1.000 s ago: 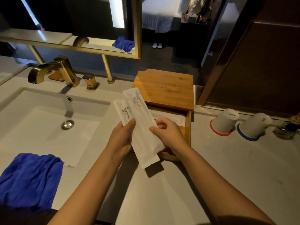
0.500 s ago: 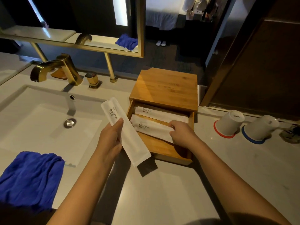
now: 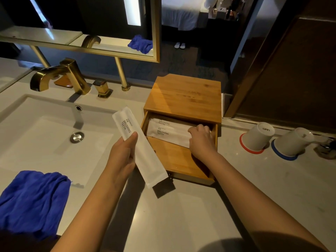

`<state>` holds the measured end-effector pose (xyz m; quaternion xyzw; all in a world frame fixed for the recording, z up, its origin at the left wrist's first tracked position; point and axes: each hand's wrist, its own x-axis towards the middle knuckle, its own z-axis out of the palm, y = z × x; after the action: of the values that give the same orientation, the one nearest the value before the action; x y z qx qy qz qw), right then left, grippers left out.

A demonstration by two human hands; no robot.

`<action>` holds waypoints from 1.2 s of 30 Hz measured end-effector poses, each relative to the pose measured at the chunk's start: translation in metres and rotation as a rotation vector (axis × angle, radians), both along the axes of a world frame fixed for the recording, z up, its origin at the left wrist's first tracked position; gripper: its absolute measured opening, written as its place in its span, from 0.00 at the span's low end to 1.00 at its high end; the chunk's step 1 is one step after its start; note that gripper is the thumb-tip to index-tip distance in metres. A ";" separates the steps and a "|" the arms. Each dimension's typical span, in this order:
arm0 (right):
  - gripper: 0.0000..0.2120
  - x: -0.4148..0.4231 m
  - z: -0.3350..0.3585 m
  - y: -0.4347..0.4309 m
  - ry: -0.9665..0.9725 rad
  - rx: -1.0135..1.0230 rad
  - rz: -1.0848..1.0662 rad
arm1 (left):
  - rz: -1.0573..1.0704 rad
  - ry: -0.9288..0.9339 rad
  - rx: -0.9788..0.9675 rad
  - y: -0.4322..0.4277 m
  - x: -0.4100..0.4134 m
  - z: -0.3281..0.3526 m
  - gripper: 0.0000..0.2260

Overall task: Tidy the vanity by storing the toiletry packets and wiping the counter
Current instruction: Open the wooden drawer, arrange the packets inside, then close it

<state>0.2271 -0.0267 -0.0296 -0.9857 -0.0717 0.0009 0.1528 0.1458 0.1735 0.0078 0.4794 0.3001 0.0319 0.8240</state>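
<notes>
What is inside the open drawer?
Two white packets marked BRUSHING TEETH lie at the drawer's back; its front is bare wood. The right hand covers their right ends; the box hides anything further in.

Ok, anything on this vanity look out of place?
Only the blue cloth, bunched over the near edge of the sink, and one packet in the left hand, outside the open drawer. No spill or damage shows.

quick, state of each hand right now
Left hand: holding one toothbrush packet.
Right hand: on the front packet in the drawer, grip cannot be told.
</notes>
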 end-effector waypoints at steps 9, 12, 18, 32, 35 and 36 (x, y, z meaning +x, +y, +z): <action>0.15 -0.029 -0.008 0.008 -0.088 -0.023 0.169 | -0.026 0.008 -0.013 -0.002 0.002 -0.002 0.08; 0.12 -0.024 -0.007 0.009 -0.107 0.019 0.157 | -0.034 0.014 -0.012 -0.002 0.003 -0.004 0.09; 0.09 -0.020 -0.009 0.010 -0.125 0.111 0.106 | -0.030 0.001 -0.031 -0.001 0.002 -0.006 0.09; 0.12 -0.014 -0.013 0.008 -0.120 0.099 0.114 | -0.035 -0.003 -0.027 -0.001 0.002 -0.006 0.08; 0.11 -0.014 -0.012 0.007 -0.089 0.119 0.109 | -0.028 0.004 -0.010 -0.004 0.001 -0.004 0.09; 0.10 -0.016 -0.009 0.007 -0.083 0.148 0.099 | -0.029 0.005 -0.005 -0.005 0.001 -0.003 0.09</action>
<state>0.2115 -0.0195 -0.0387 -0.9661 -0.1265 -0.0377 0.2219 0.1469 0.1687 0.0048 0.4816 0.2955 0.0180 0.8248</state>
